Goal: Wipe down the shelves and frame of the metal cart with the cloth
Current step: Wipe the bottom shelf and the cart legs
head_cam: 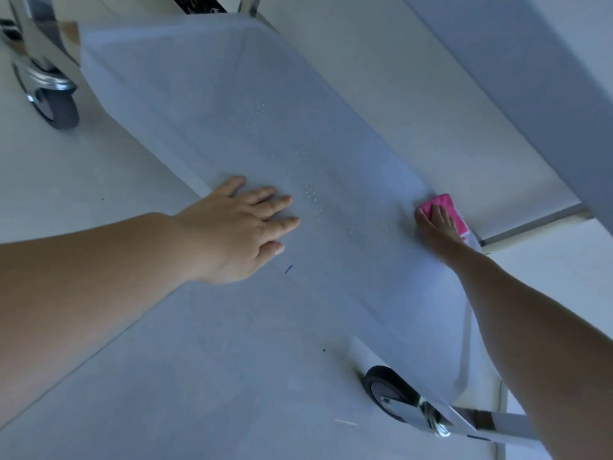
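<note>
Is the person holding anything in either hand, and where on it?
The right hand presses its fingers on top of the pink cloth. The left hand rests flat on the shelf, holding nothing.

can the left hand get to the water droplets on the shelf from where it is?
Probably yes. The left hand lies flat on the shelf, its fingertips just short of the droplets, with nothing between them. The right hand and pink cloth sit at the far edge.

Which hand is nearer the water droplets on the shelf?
Left. The left hand lies flat beside the droplets; the right hand presses the pink cloth farther away.
</note>
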Demonstrator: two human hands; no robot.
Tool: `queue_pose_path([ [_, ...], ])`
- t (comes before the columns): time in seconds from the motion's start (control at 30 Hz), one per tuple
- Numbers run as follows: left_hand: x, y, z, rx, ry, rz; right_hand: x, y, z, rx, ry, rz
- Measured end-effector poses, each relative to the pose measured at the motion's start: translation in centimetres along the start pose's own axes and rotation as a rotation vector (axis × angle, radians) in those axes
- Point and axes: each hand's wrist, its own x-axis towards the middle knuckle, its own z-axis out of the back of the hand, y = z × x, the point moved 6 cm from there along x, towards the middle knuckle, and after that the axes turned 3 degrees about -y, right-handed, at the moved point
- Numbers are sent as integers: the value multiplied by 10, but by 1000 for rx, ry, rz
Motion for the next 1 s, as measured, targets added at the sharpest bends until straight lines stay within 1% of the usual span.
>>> queue_pose_path([
  [0.13,1,0,1,11,-4,-1,-37,20,-6,20,-4,125],
  [0.27,1,0,1,5,3,-11,-95,50,-9,-23,12,305],
  [0.47,4,-1,-1,5,-13,-19,-208,104,-16,-120,125,647],
  [0.53,4,-2,-1,-1,-29,-25,-234,114,-17,-132,157,717],
  [0.6,4,-3,2,-11,-40,-30,-244,119,-10,-135,187,715],
  [0.63,4,-3,4,-21,-32,-36,-245,121,-7,-134,196,683],
  [0.73,5,-4,7,-30,2,-79,-243,130,-4,-42,172,462],
  [0.8,4,2,11,-17,-38,-125,-244,142,-10,19,163,348],
  [0.9,0,22,20,15,-157,-150,-245,152,-18,0,110,307],
  [0.93,-1,31,21,29,-168,-137,-244,152,-18,-2,89,306],
  [1.0,-1,43,20,51,-142,-112,-241,148,-20,-17,80,337],
])
